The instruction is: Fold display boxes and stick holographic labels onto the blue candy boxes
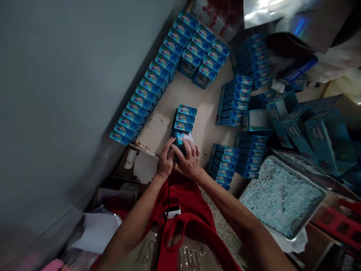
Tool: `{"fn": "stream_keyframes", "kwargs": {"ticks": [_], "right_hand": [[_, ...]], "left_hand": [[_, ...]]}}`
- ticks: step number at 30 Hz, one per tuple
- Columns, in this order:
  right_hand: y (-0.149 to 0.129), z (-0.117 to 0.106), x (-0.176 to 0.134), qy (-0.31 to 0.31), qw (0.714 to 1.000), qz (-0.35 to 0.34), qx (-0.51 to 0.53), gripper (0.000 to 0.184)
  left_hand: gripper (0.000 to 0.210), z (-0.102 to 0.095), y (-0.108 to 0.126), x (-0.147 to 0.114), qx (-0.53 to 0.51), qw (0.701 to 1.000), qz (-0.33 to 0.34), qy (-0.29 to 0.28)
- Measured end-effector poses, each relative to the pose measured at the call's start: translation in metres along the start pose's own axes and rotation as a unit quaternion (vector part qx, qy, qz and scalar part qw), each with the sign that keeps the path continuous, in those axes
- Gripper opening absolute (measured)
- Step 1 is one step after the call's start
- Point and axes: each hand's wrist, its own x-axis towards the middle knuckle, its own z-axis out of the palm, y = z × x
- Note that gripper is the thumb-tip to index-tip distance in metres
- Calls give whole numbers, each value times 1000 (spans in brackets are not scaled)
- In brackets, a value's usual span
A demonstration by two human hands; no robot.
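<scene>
Both hands are on a small blue candy box (179,138) near the front edge of the table, with a pale patch showing on its top. My left hand (166,160) presses its closed fingers along the box's left side. Across the box's near right side curls my right hand (189,157), its thumb close to the left fingertips. The underside of the box is hidden by the hands. Just beyond it stands a short row of matching blue candy boxes (185,118), lined up one behind another.
Long rows of blue boxes (149,86) run along the grey wall (70,75). Display cartons (235,99) with more boxes stand on the right. Farther right are larger blue cartons (328,139) and a metal tray (303,231) of small blue-white pieces.
</scene>
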Motion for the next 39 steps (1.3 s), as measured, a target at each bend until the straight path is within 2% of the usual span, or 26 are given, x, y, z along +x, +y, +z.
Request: {"fn": "stream_keyframes", "kwargs": {"ticks": [4,7,10,12,16,19,22,24,25,27,28,30,31,35,37,39], "right_hand": [[4,-2,8,-40,999,-25,11,49],[-2,-12,19,-49,998,-23,12,55],[-5,-20,34,-59,998,2,11,64],[-2,-17,46,-74,997,18,13,65],[8,-2,66,-90,994,-13,53,61],[18,-4,69,-89,991,-32,96,64],[37,-17,63,-60,980,-6,191,77],[52,-20,62,-2,955,74,287,77],[58,-18,64,27,932,134,337,75],[63,-4,74,54,867,242,433,75],[63,5,81,55,834,274,476,77],[57,23,95,62,788,287,541,83],[53,29,101,70,775,283,561,85],[37,33,111,107,742,308,585,85],[27,29,110,150,719,358,576,82],[13,25,106,194,673,443,560,78]], "left_hand": [[56,5,2,0,-12,999,-23,35],[56,8,5,6,-2,998,-27,54],[57,13,7,26,48,997,9,61],[59,18,6,44,102,991,20,80],[61,30,0,67,154,980,-25,124],[61,26,-5,70,124,984,-54,112],[71,6,-9,80,51,991,-104,69],[83,-7,-7,95,-16,993,-108,35],[90,-10,-5,104,-49,994,-92,17],[98,-9,1,120,-104,991,-73,-37],[97,-6,4,126,-126,987,-76,-68],[88,5,9,131,-154,977,-101,-108],[81,9,11,130,-155,976,-112,-109],[76,15,13,128,-94,983,-131,-86],[75,17,19,142,-55,980,-141,-131],[69,23,33,172,-19,964,-164,-206]]}}
